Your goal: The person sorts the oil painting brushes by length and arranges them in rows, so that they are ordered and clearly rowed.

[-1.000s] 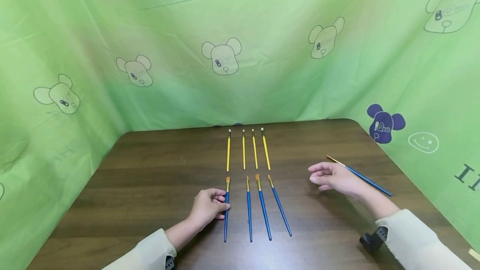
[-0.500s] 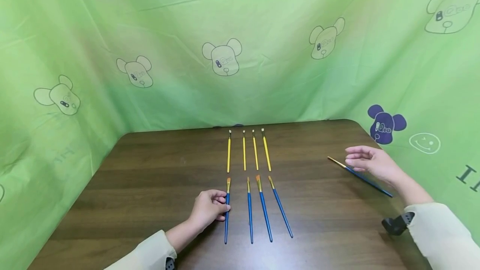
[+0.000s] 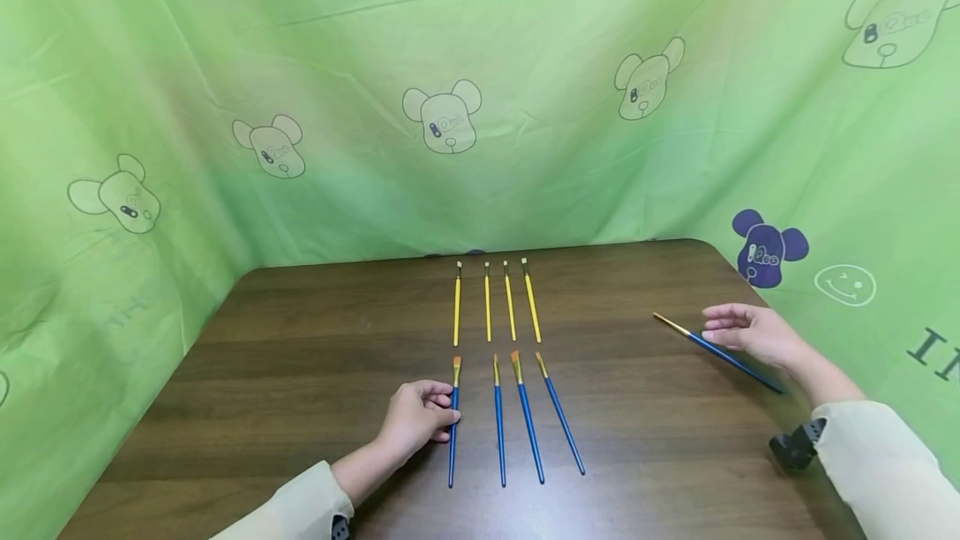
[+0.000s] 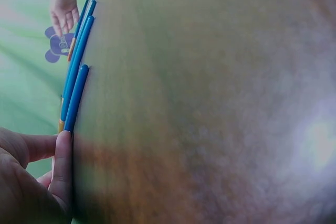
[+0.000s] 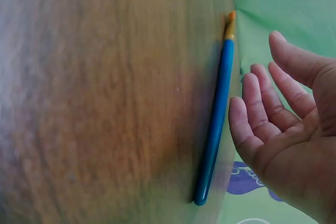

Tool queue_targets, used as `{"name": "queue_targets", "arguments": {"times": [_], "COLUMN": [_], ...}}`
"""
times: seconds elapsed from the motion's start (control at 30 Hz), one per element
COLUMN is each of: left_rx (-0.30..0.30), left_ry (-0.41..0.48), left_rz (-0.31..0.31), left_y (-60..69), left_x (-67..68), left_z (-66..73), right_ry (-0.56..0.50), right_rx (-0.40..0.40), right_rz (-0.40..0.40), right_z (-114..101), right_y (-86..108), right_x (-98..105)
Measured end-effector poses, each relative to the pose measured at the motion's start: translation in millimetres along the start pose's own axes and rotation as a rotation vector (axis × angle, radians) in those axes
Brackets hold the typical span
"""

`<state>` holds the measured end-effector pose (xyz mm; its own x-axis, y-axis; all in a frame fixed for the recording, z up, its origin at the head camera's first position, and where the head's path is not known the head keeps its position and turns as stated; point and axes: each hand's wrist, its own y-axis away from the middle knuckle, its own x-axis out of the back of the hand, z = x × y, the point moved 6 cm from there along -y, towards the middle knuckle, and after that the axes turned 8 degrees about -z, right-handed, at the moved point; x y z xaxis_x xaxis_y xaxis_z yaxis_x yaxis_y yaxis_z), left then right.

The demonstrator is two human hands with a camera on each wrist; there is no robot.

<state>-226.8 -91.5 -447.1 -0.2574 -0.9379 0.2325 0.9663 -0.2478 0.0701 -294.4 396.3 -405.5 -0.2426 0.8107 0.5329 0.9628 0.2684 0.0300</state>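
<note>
My left hand [image 3: 412, 415] pinches the leftmost blue paintbrush [image 3: 453, 440] of the near row between thumb and fingers; the brush lies on the table with its orange bristles pointing away. In the left wrist view, the thumb and a finger meet at a blue handle [image 4: 77, 95]. Over at the right, my right hand [image 3: 757, 336] hovers above a lone blue paintbrush [image 3: 731, 357], which lies slanted on the table. The right wrist view shows this brush [image 5: 215, 119] apart from the loosely bent fingers [image 5: 254, 98], which hold nothing.
Three more blue paintbrushes [image 3: 528, 423] lie to the right of the held one. Behind them runs a row of several yellow paintbrushes [image 3: 511, 307]. The brown wooden table [image 3: 300, 373] ends at a green printed curtain [image 3: 337, 190] at the back and sides.
My right hand has moved right, from left of the lone blue paintbrush to above its handle, and lowered a little lately. My left hand and the other paintbrushes have stayed in place.
</note>
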Motion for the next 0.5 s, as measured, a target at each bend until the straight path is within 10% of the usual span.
{"name": "queue_targets", "arguments": {"times": [0.5], "left_rx": [-0.006], "left_ry": [-0.012], "left_rz": [0.003], "left_y": [0.6], "left_x": [-0.3], "left_z": [0.1], "right_ry": [0.133], "right_rx": [-0.043], "right_rz": [-0.034], "right_z": [10.7], "right_y": [2.2], "right_x": [-2.6]}}
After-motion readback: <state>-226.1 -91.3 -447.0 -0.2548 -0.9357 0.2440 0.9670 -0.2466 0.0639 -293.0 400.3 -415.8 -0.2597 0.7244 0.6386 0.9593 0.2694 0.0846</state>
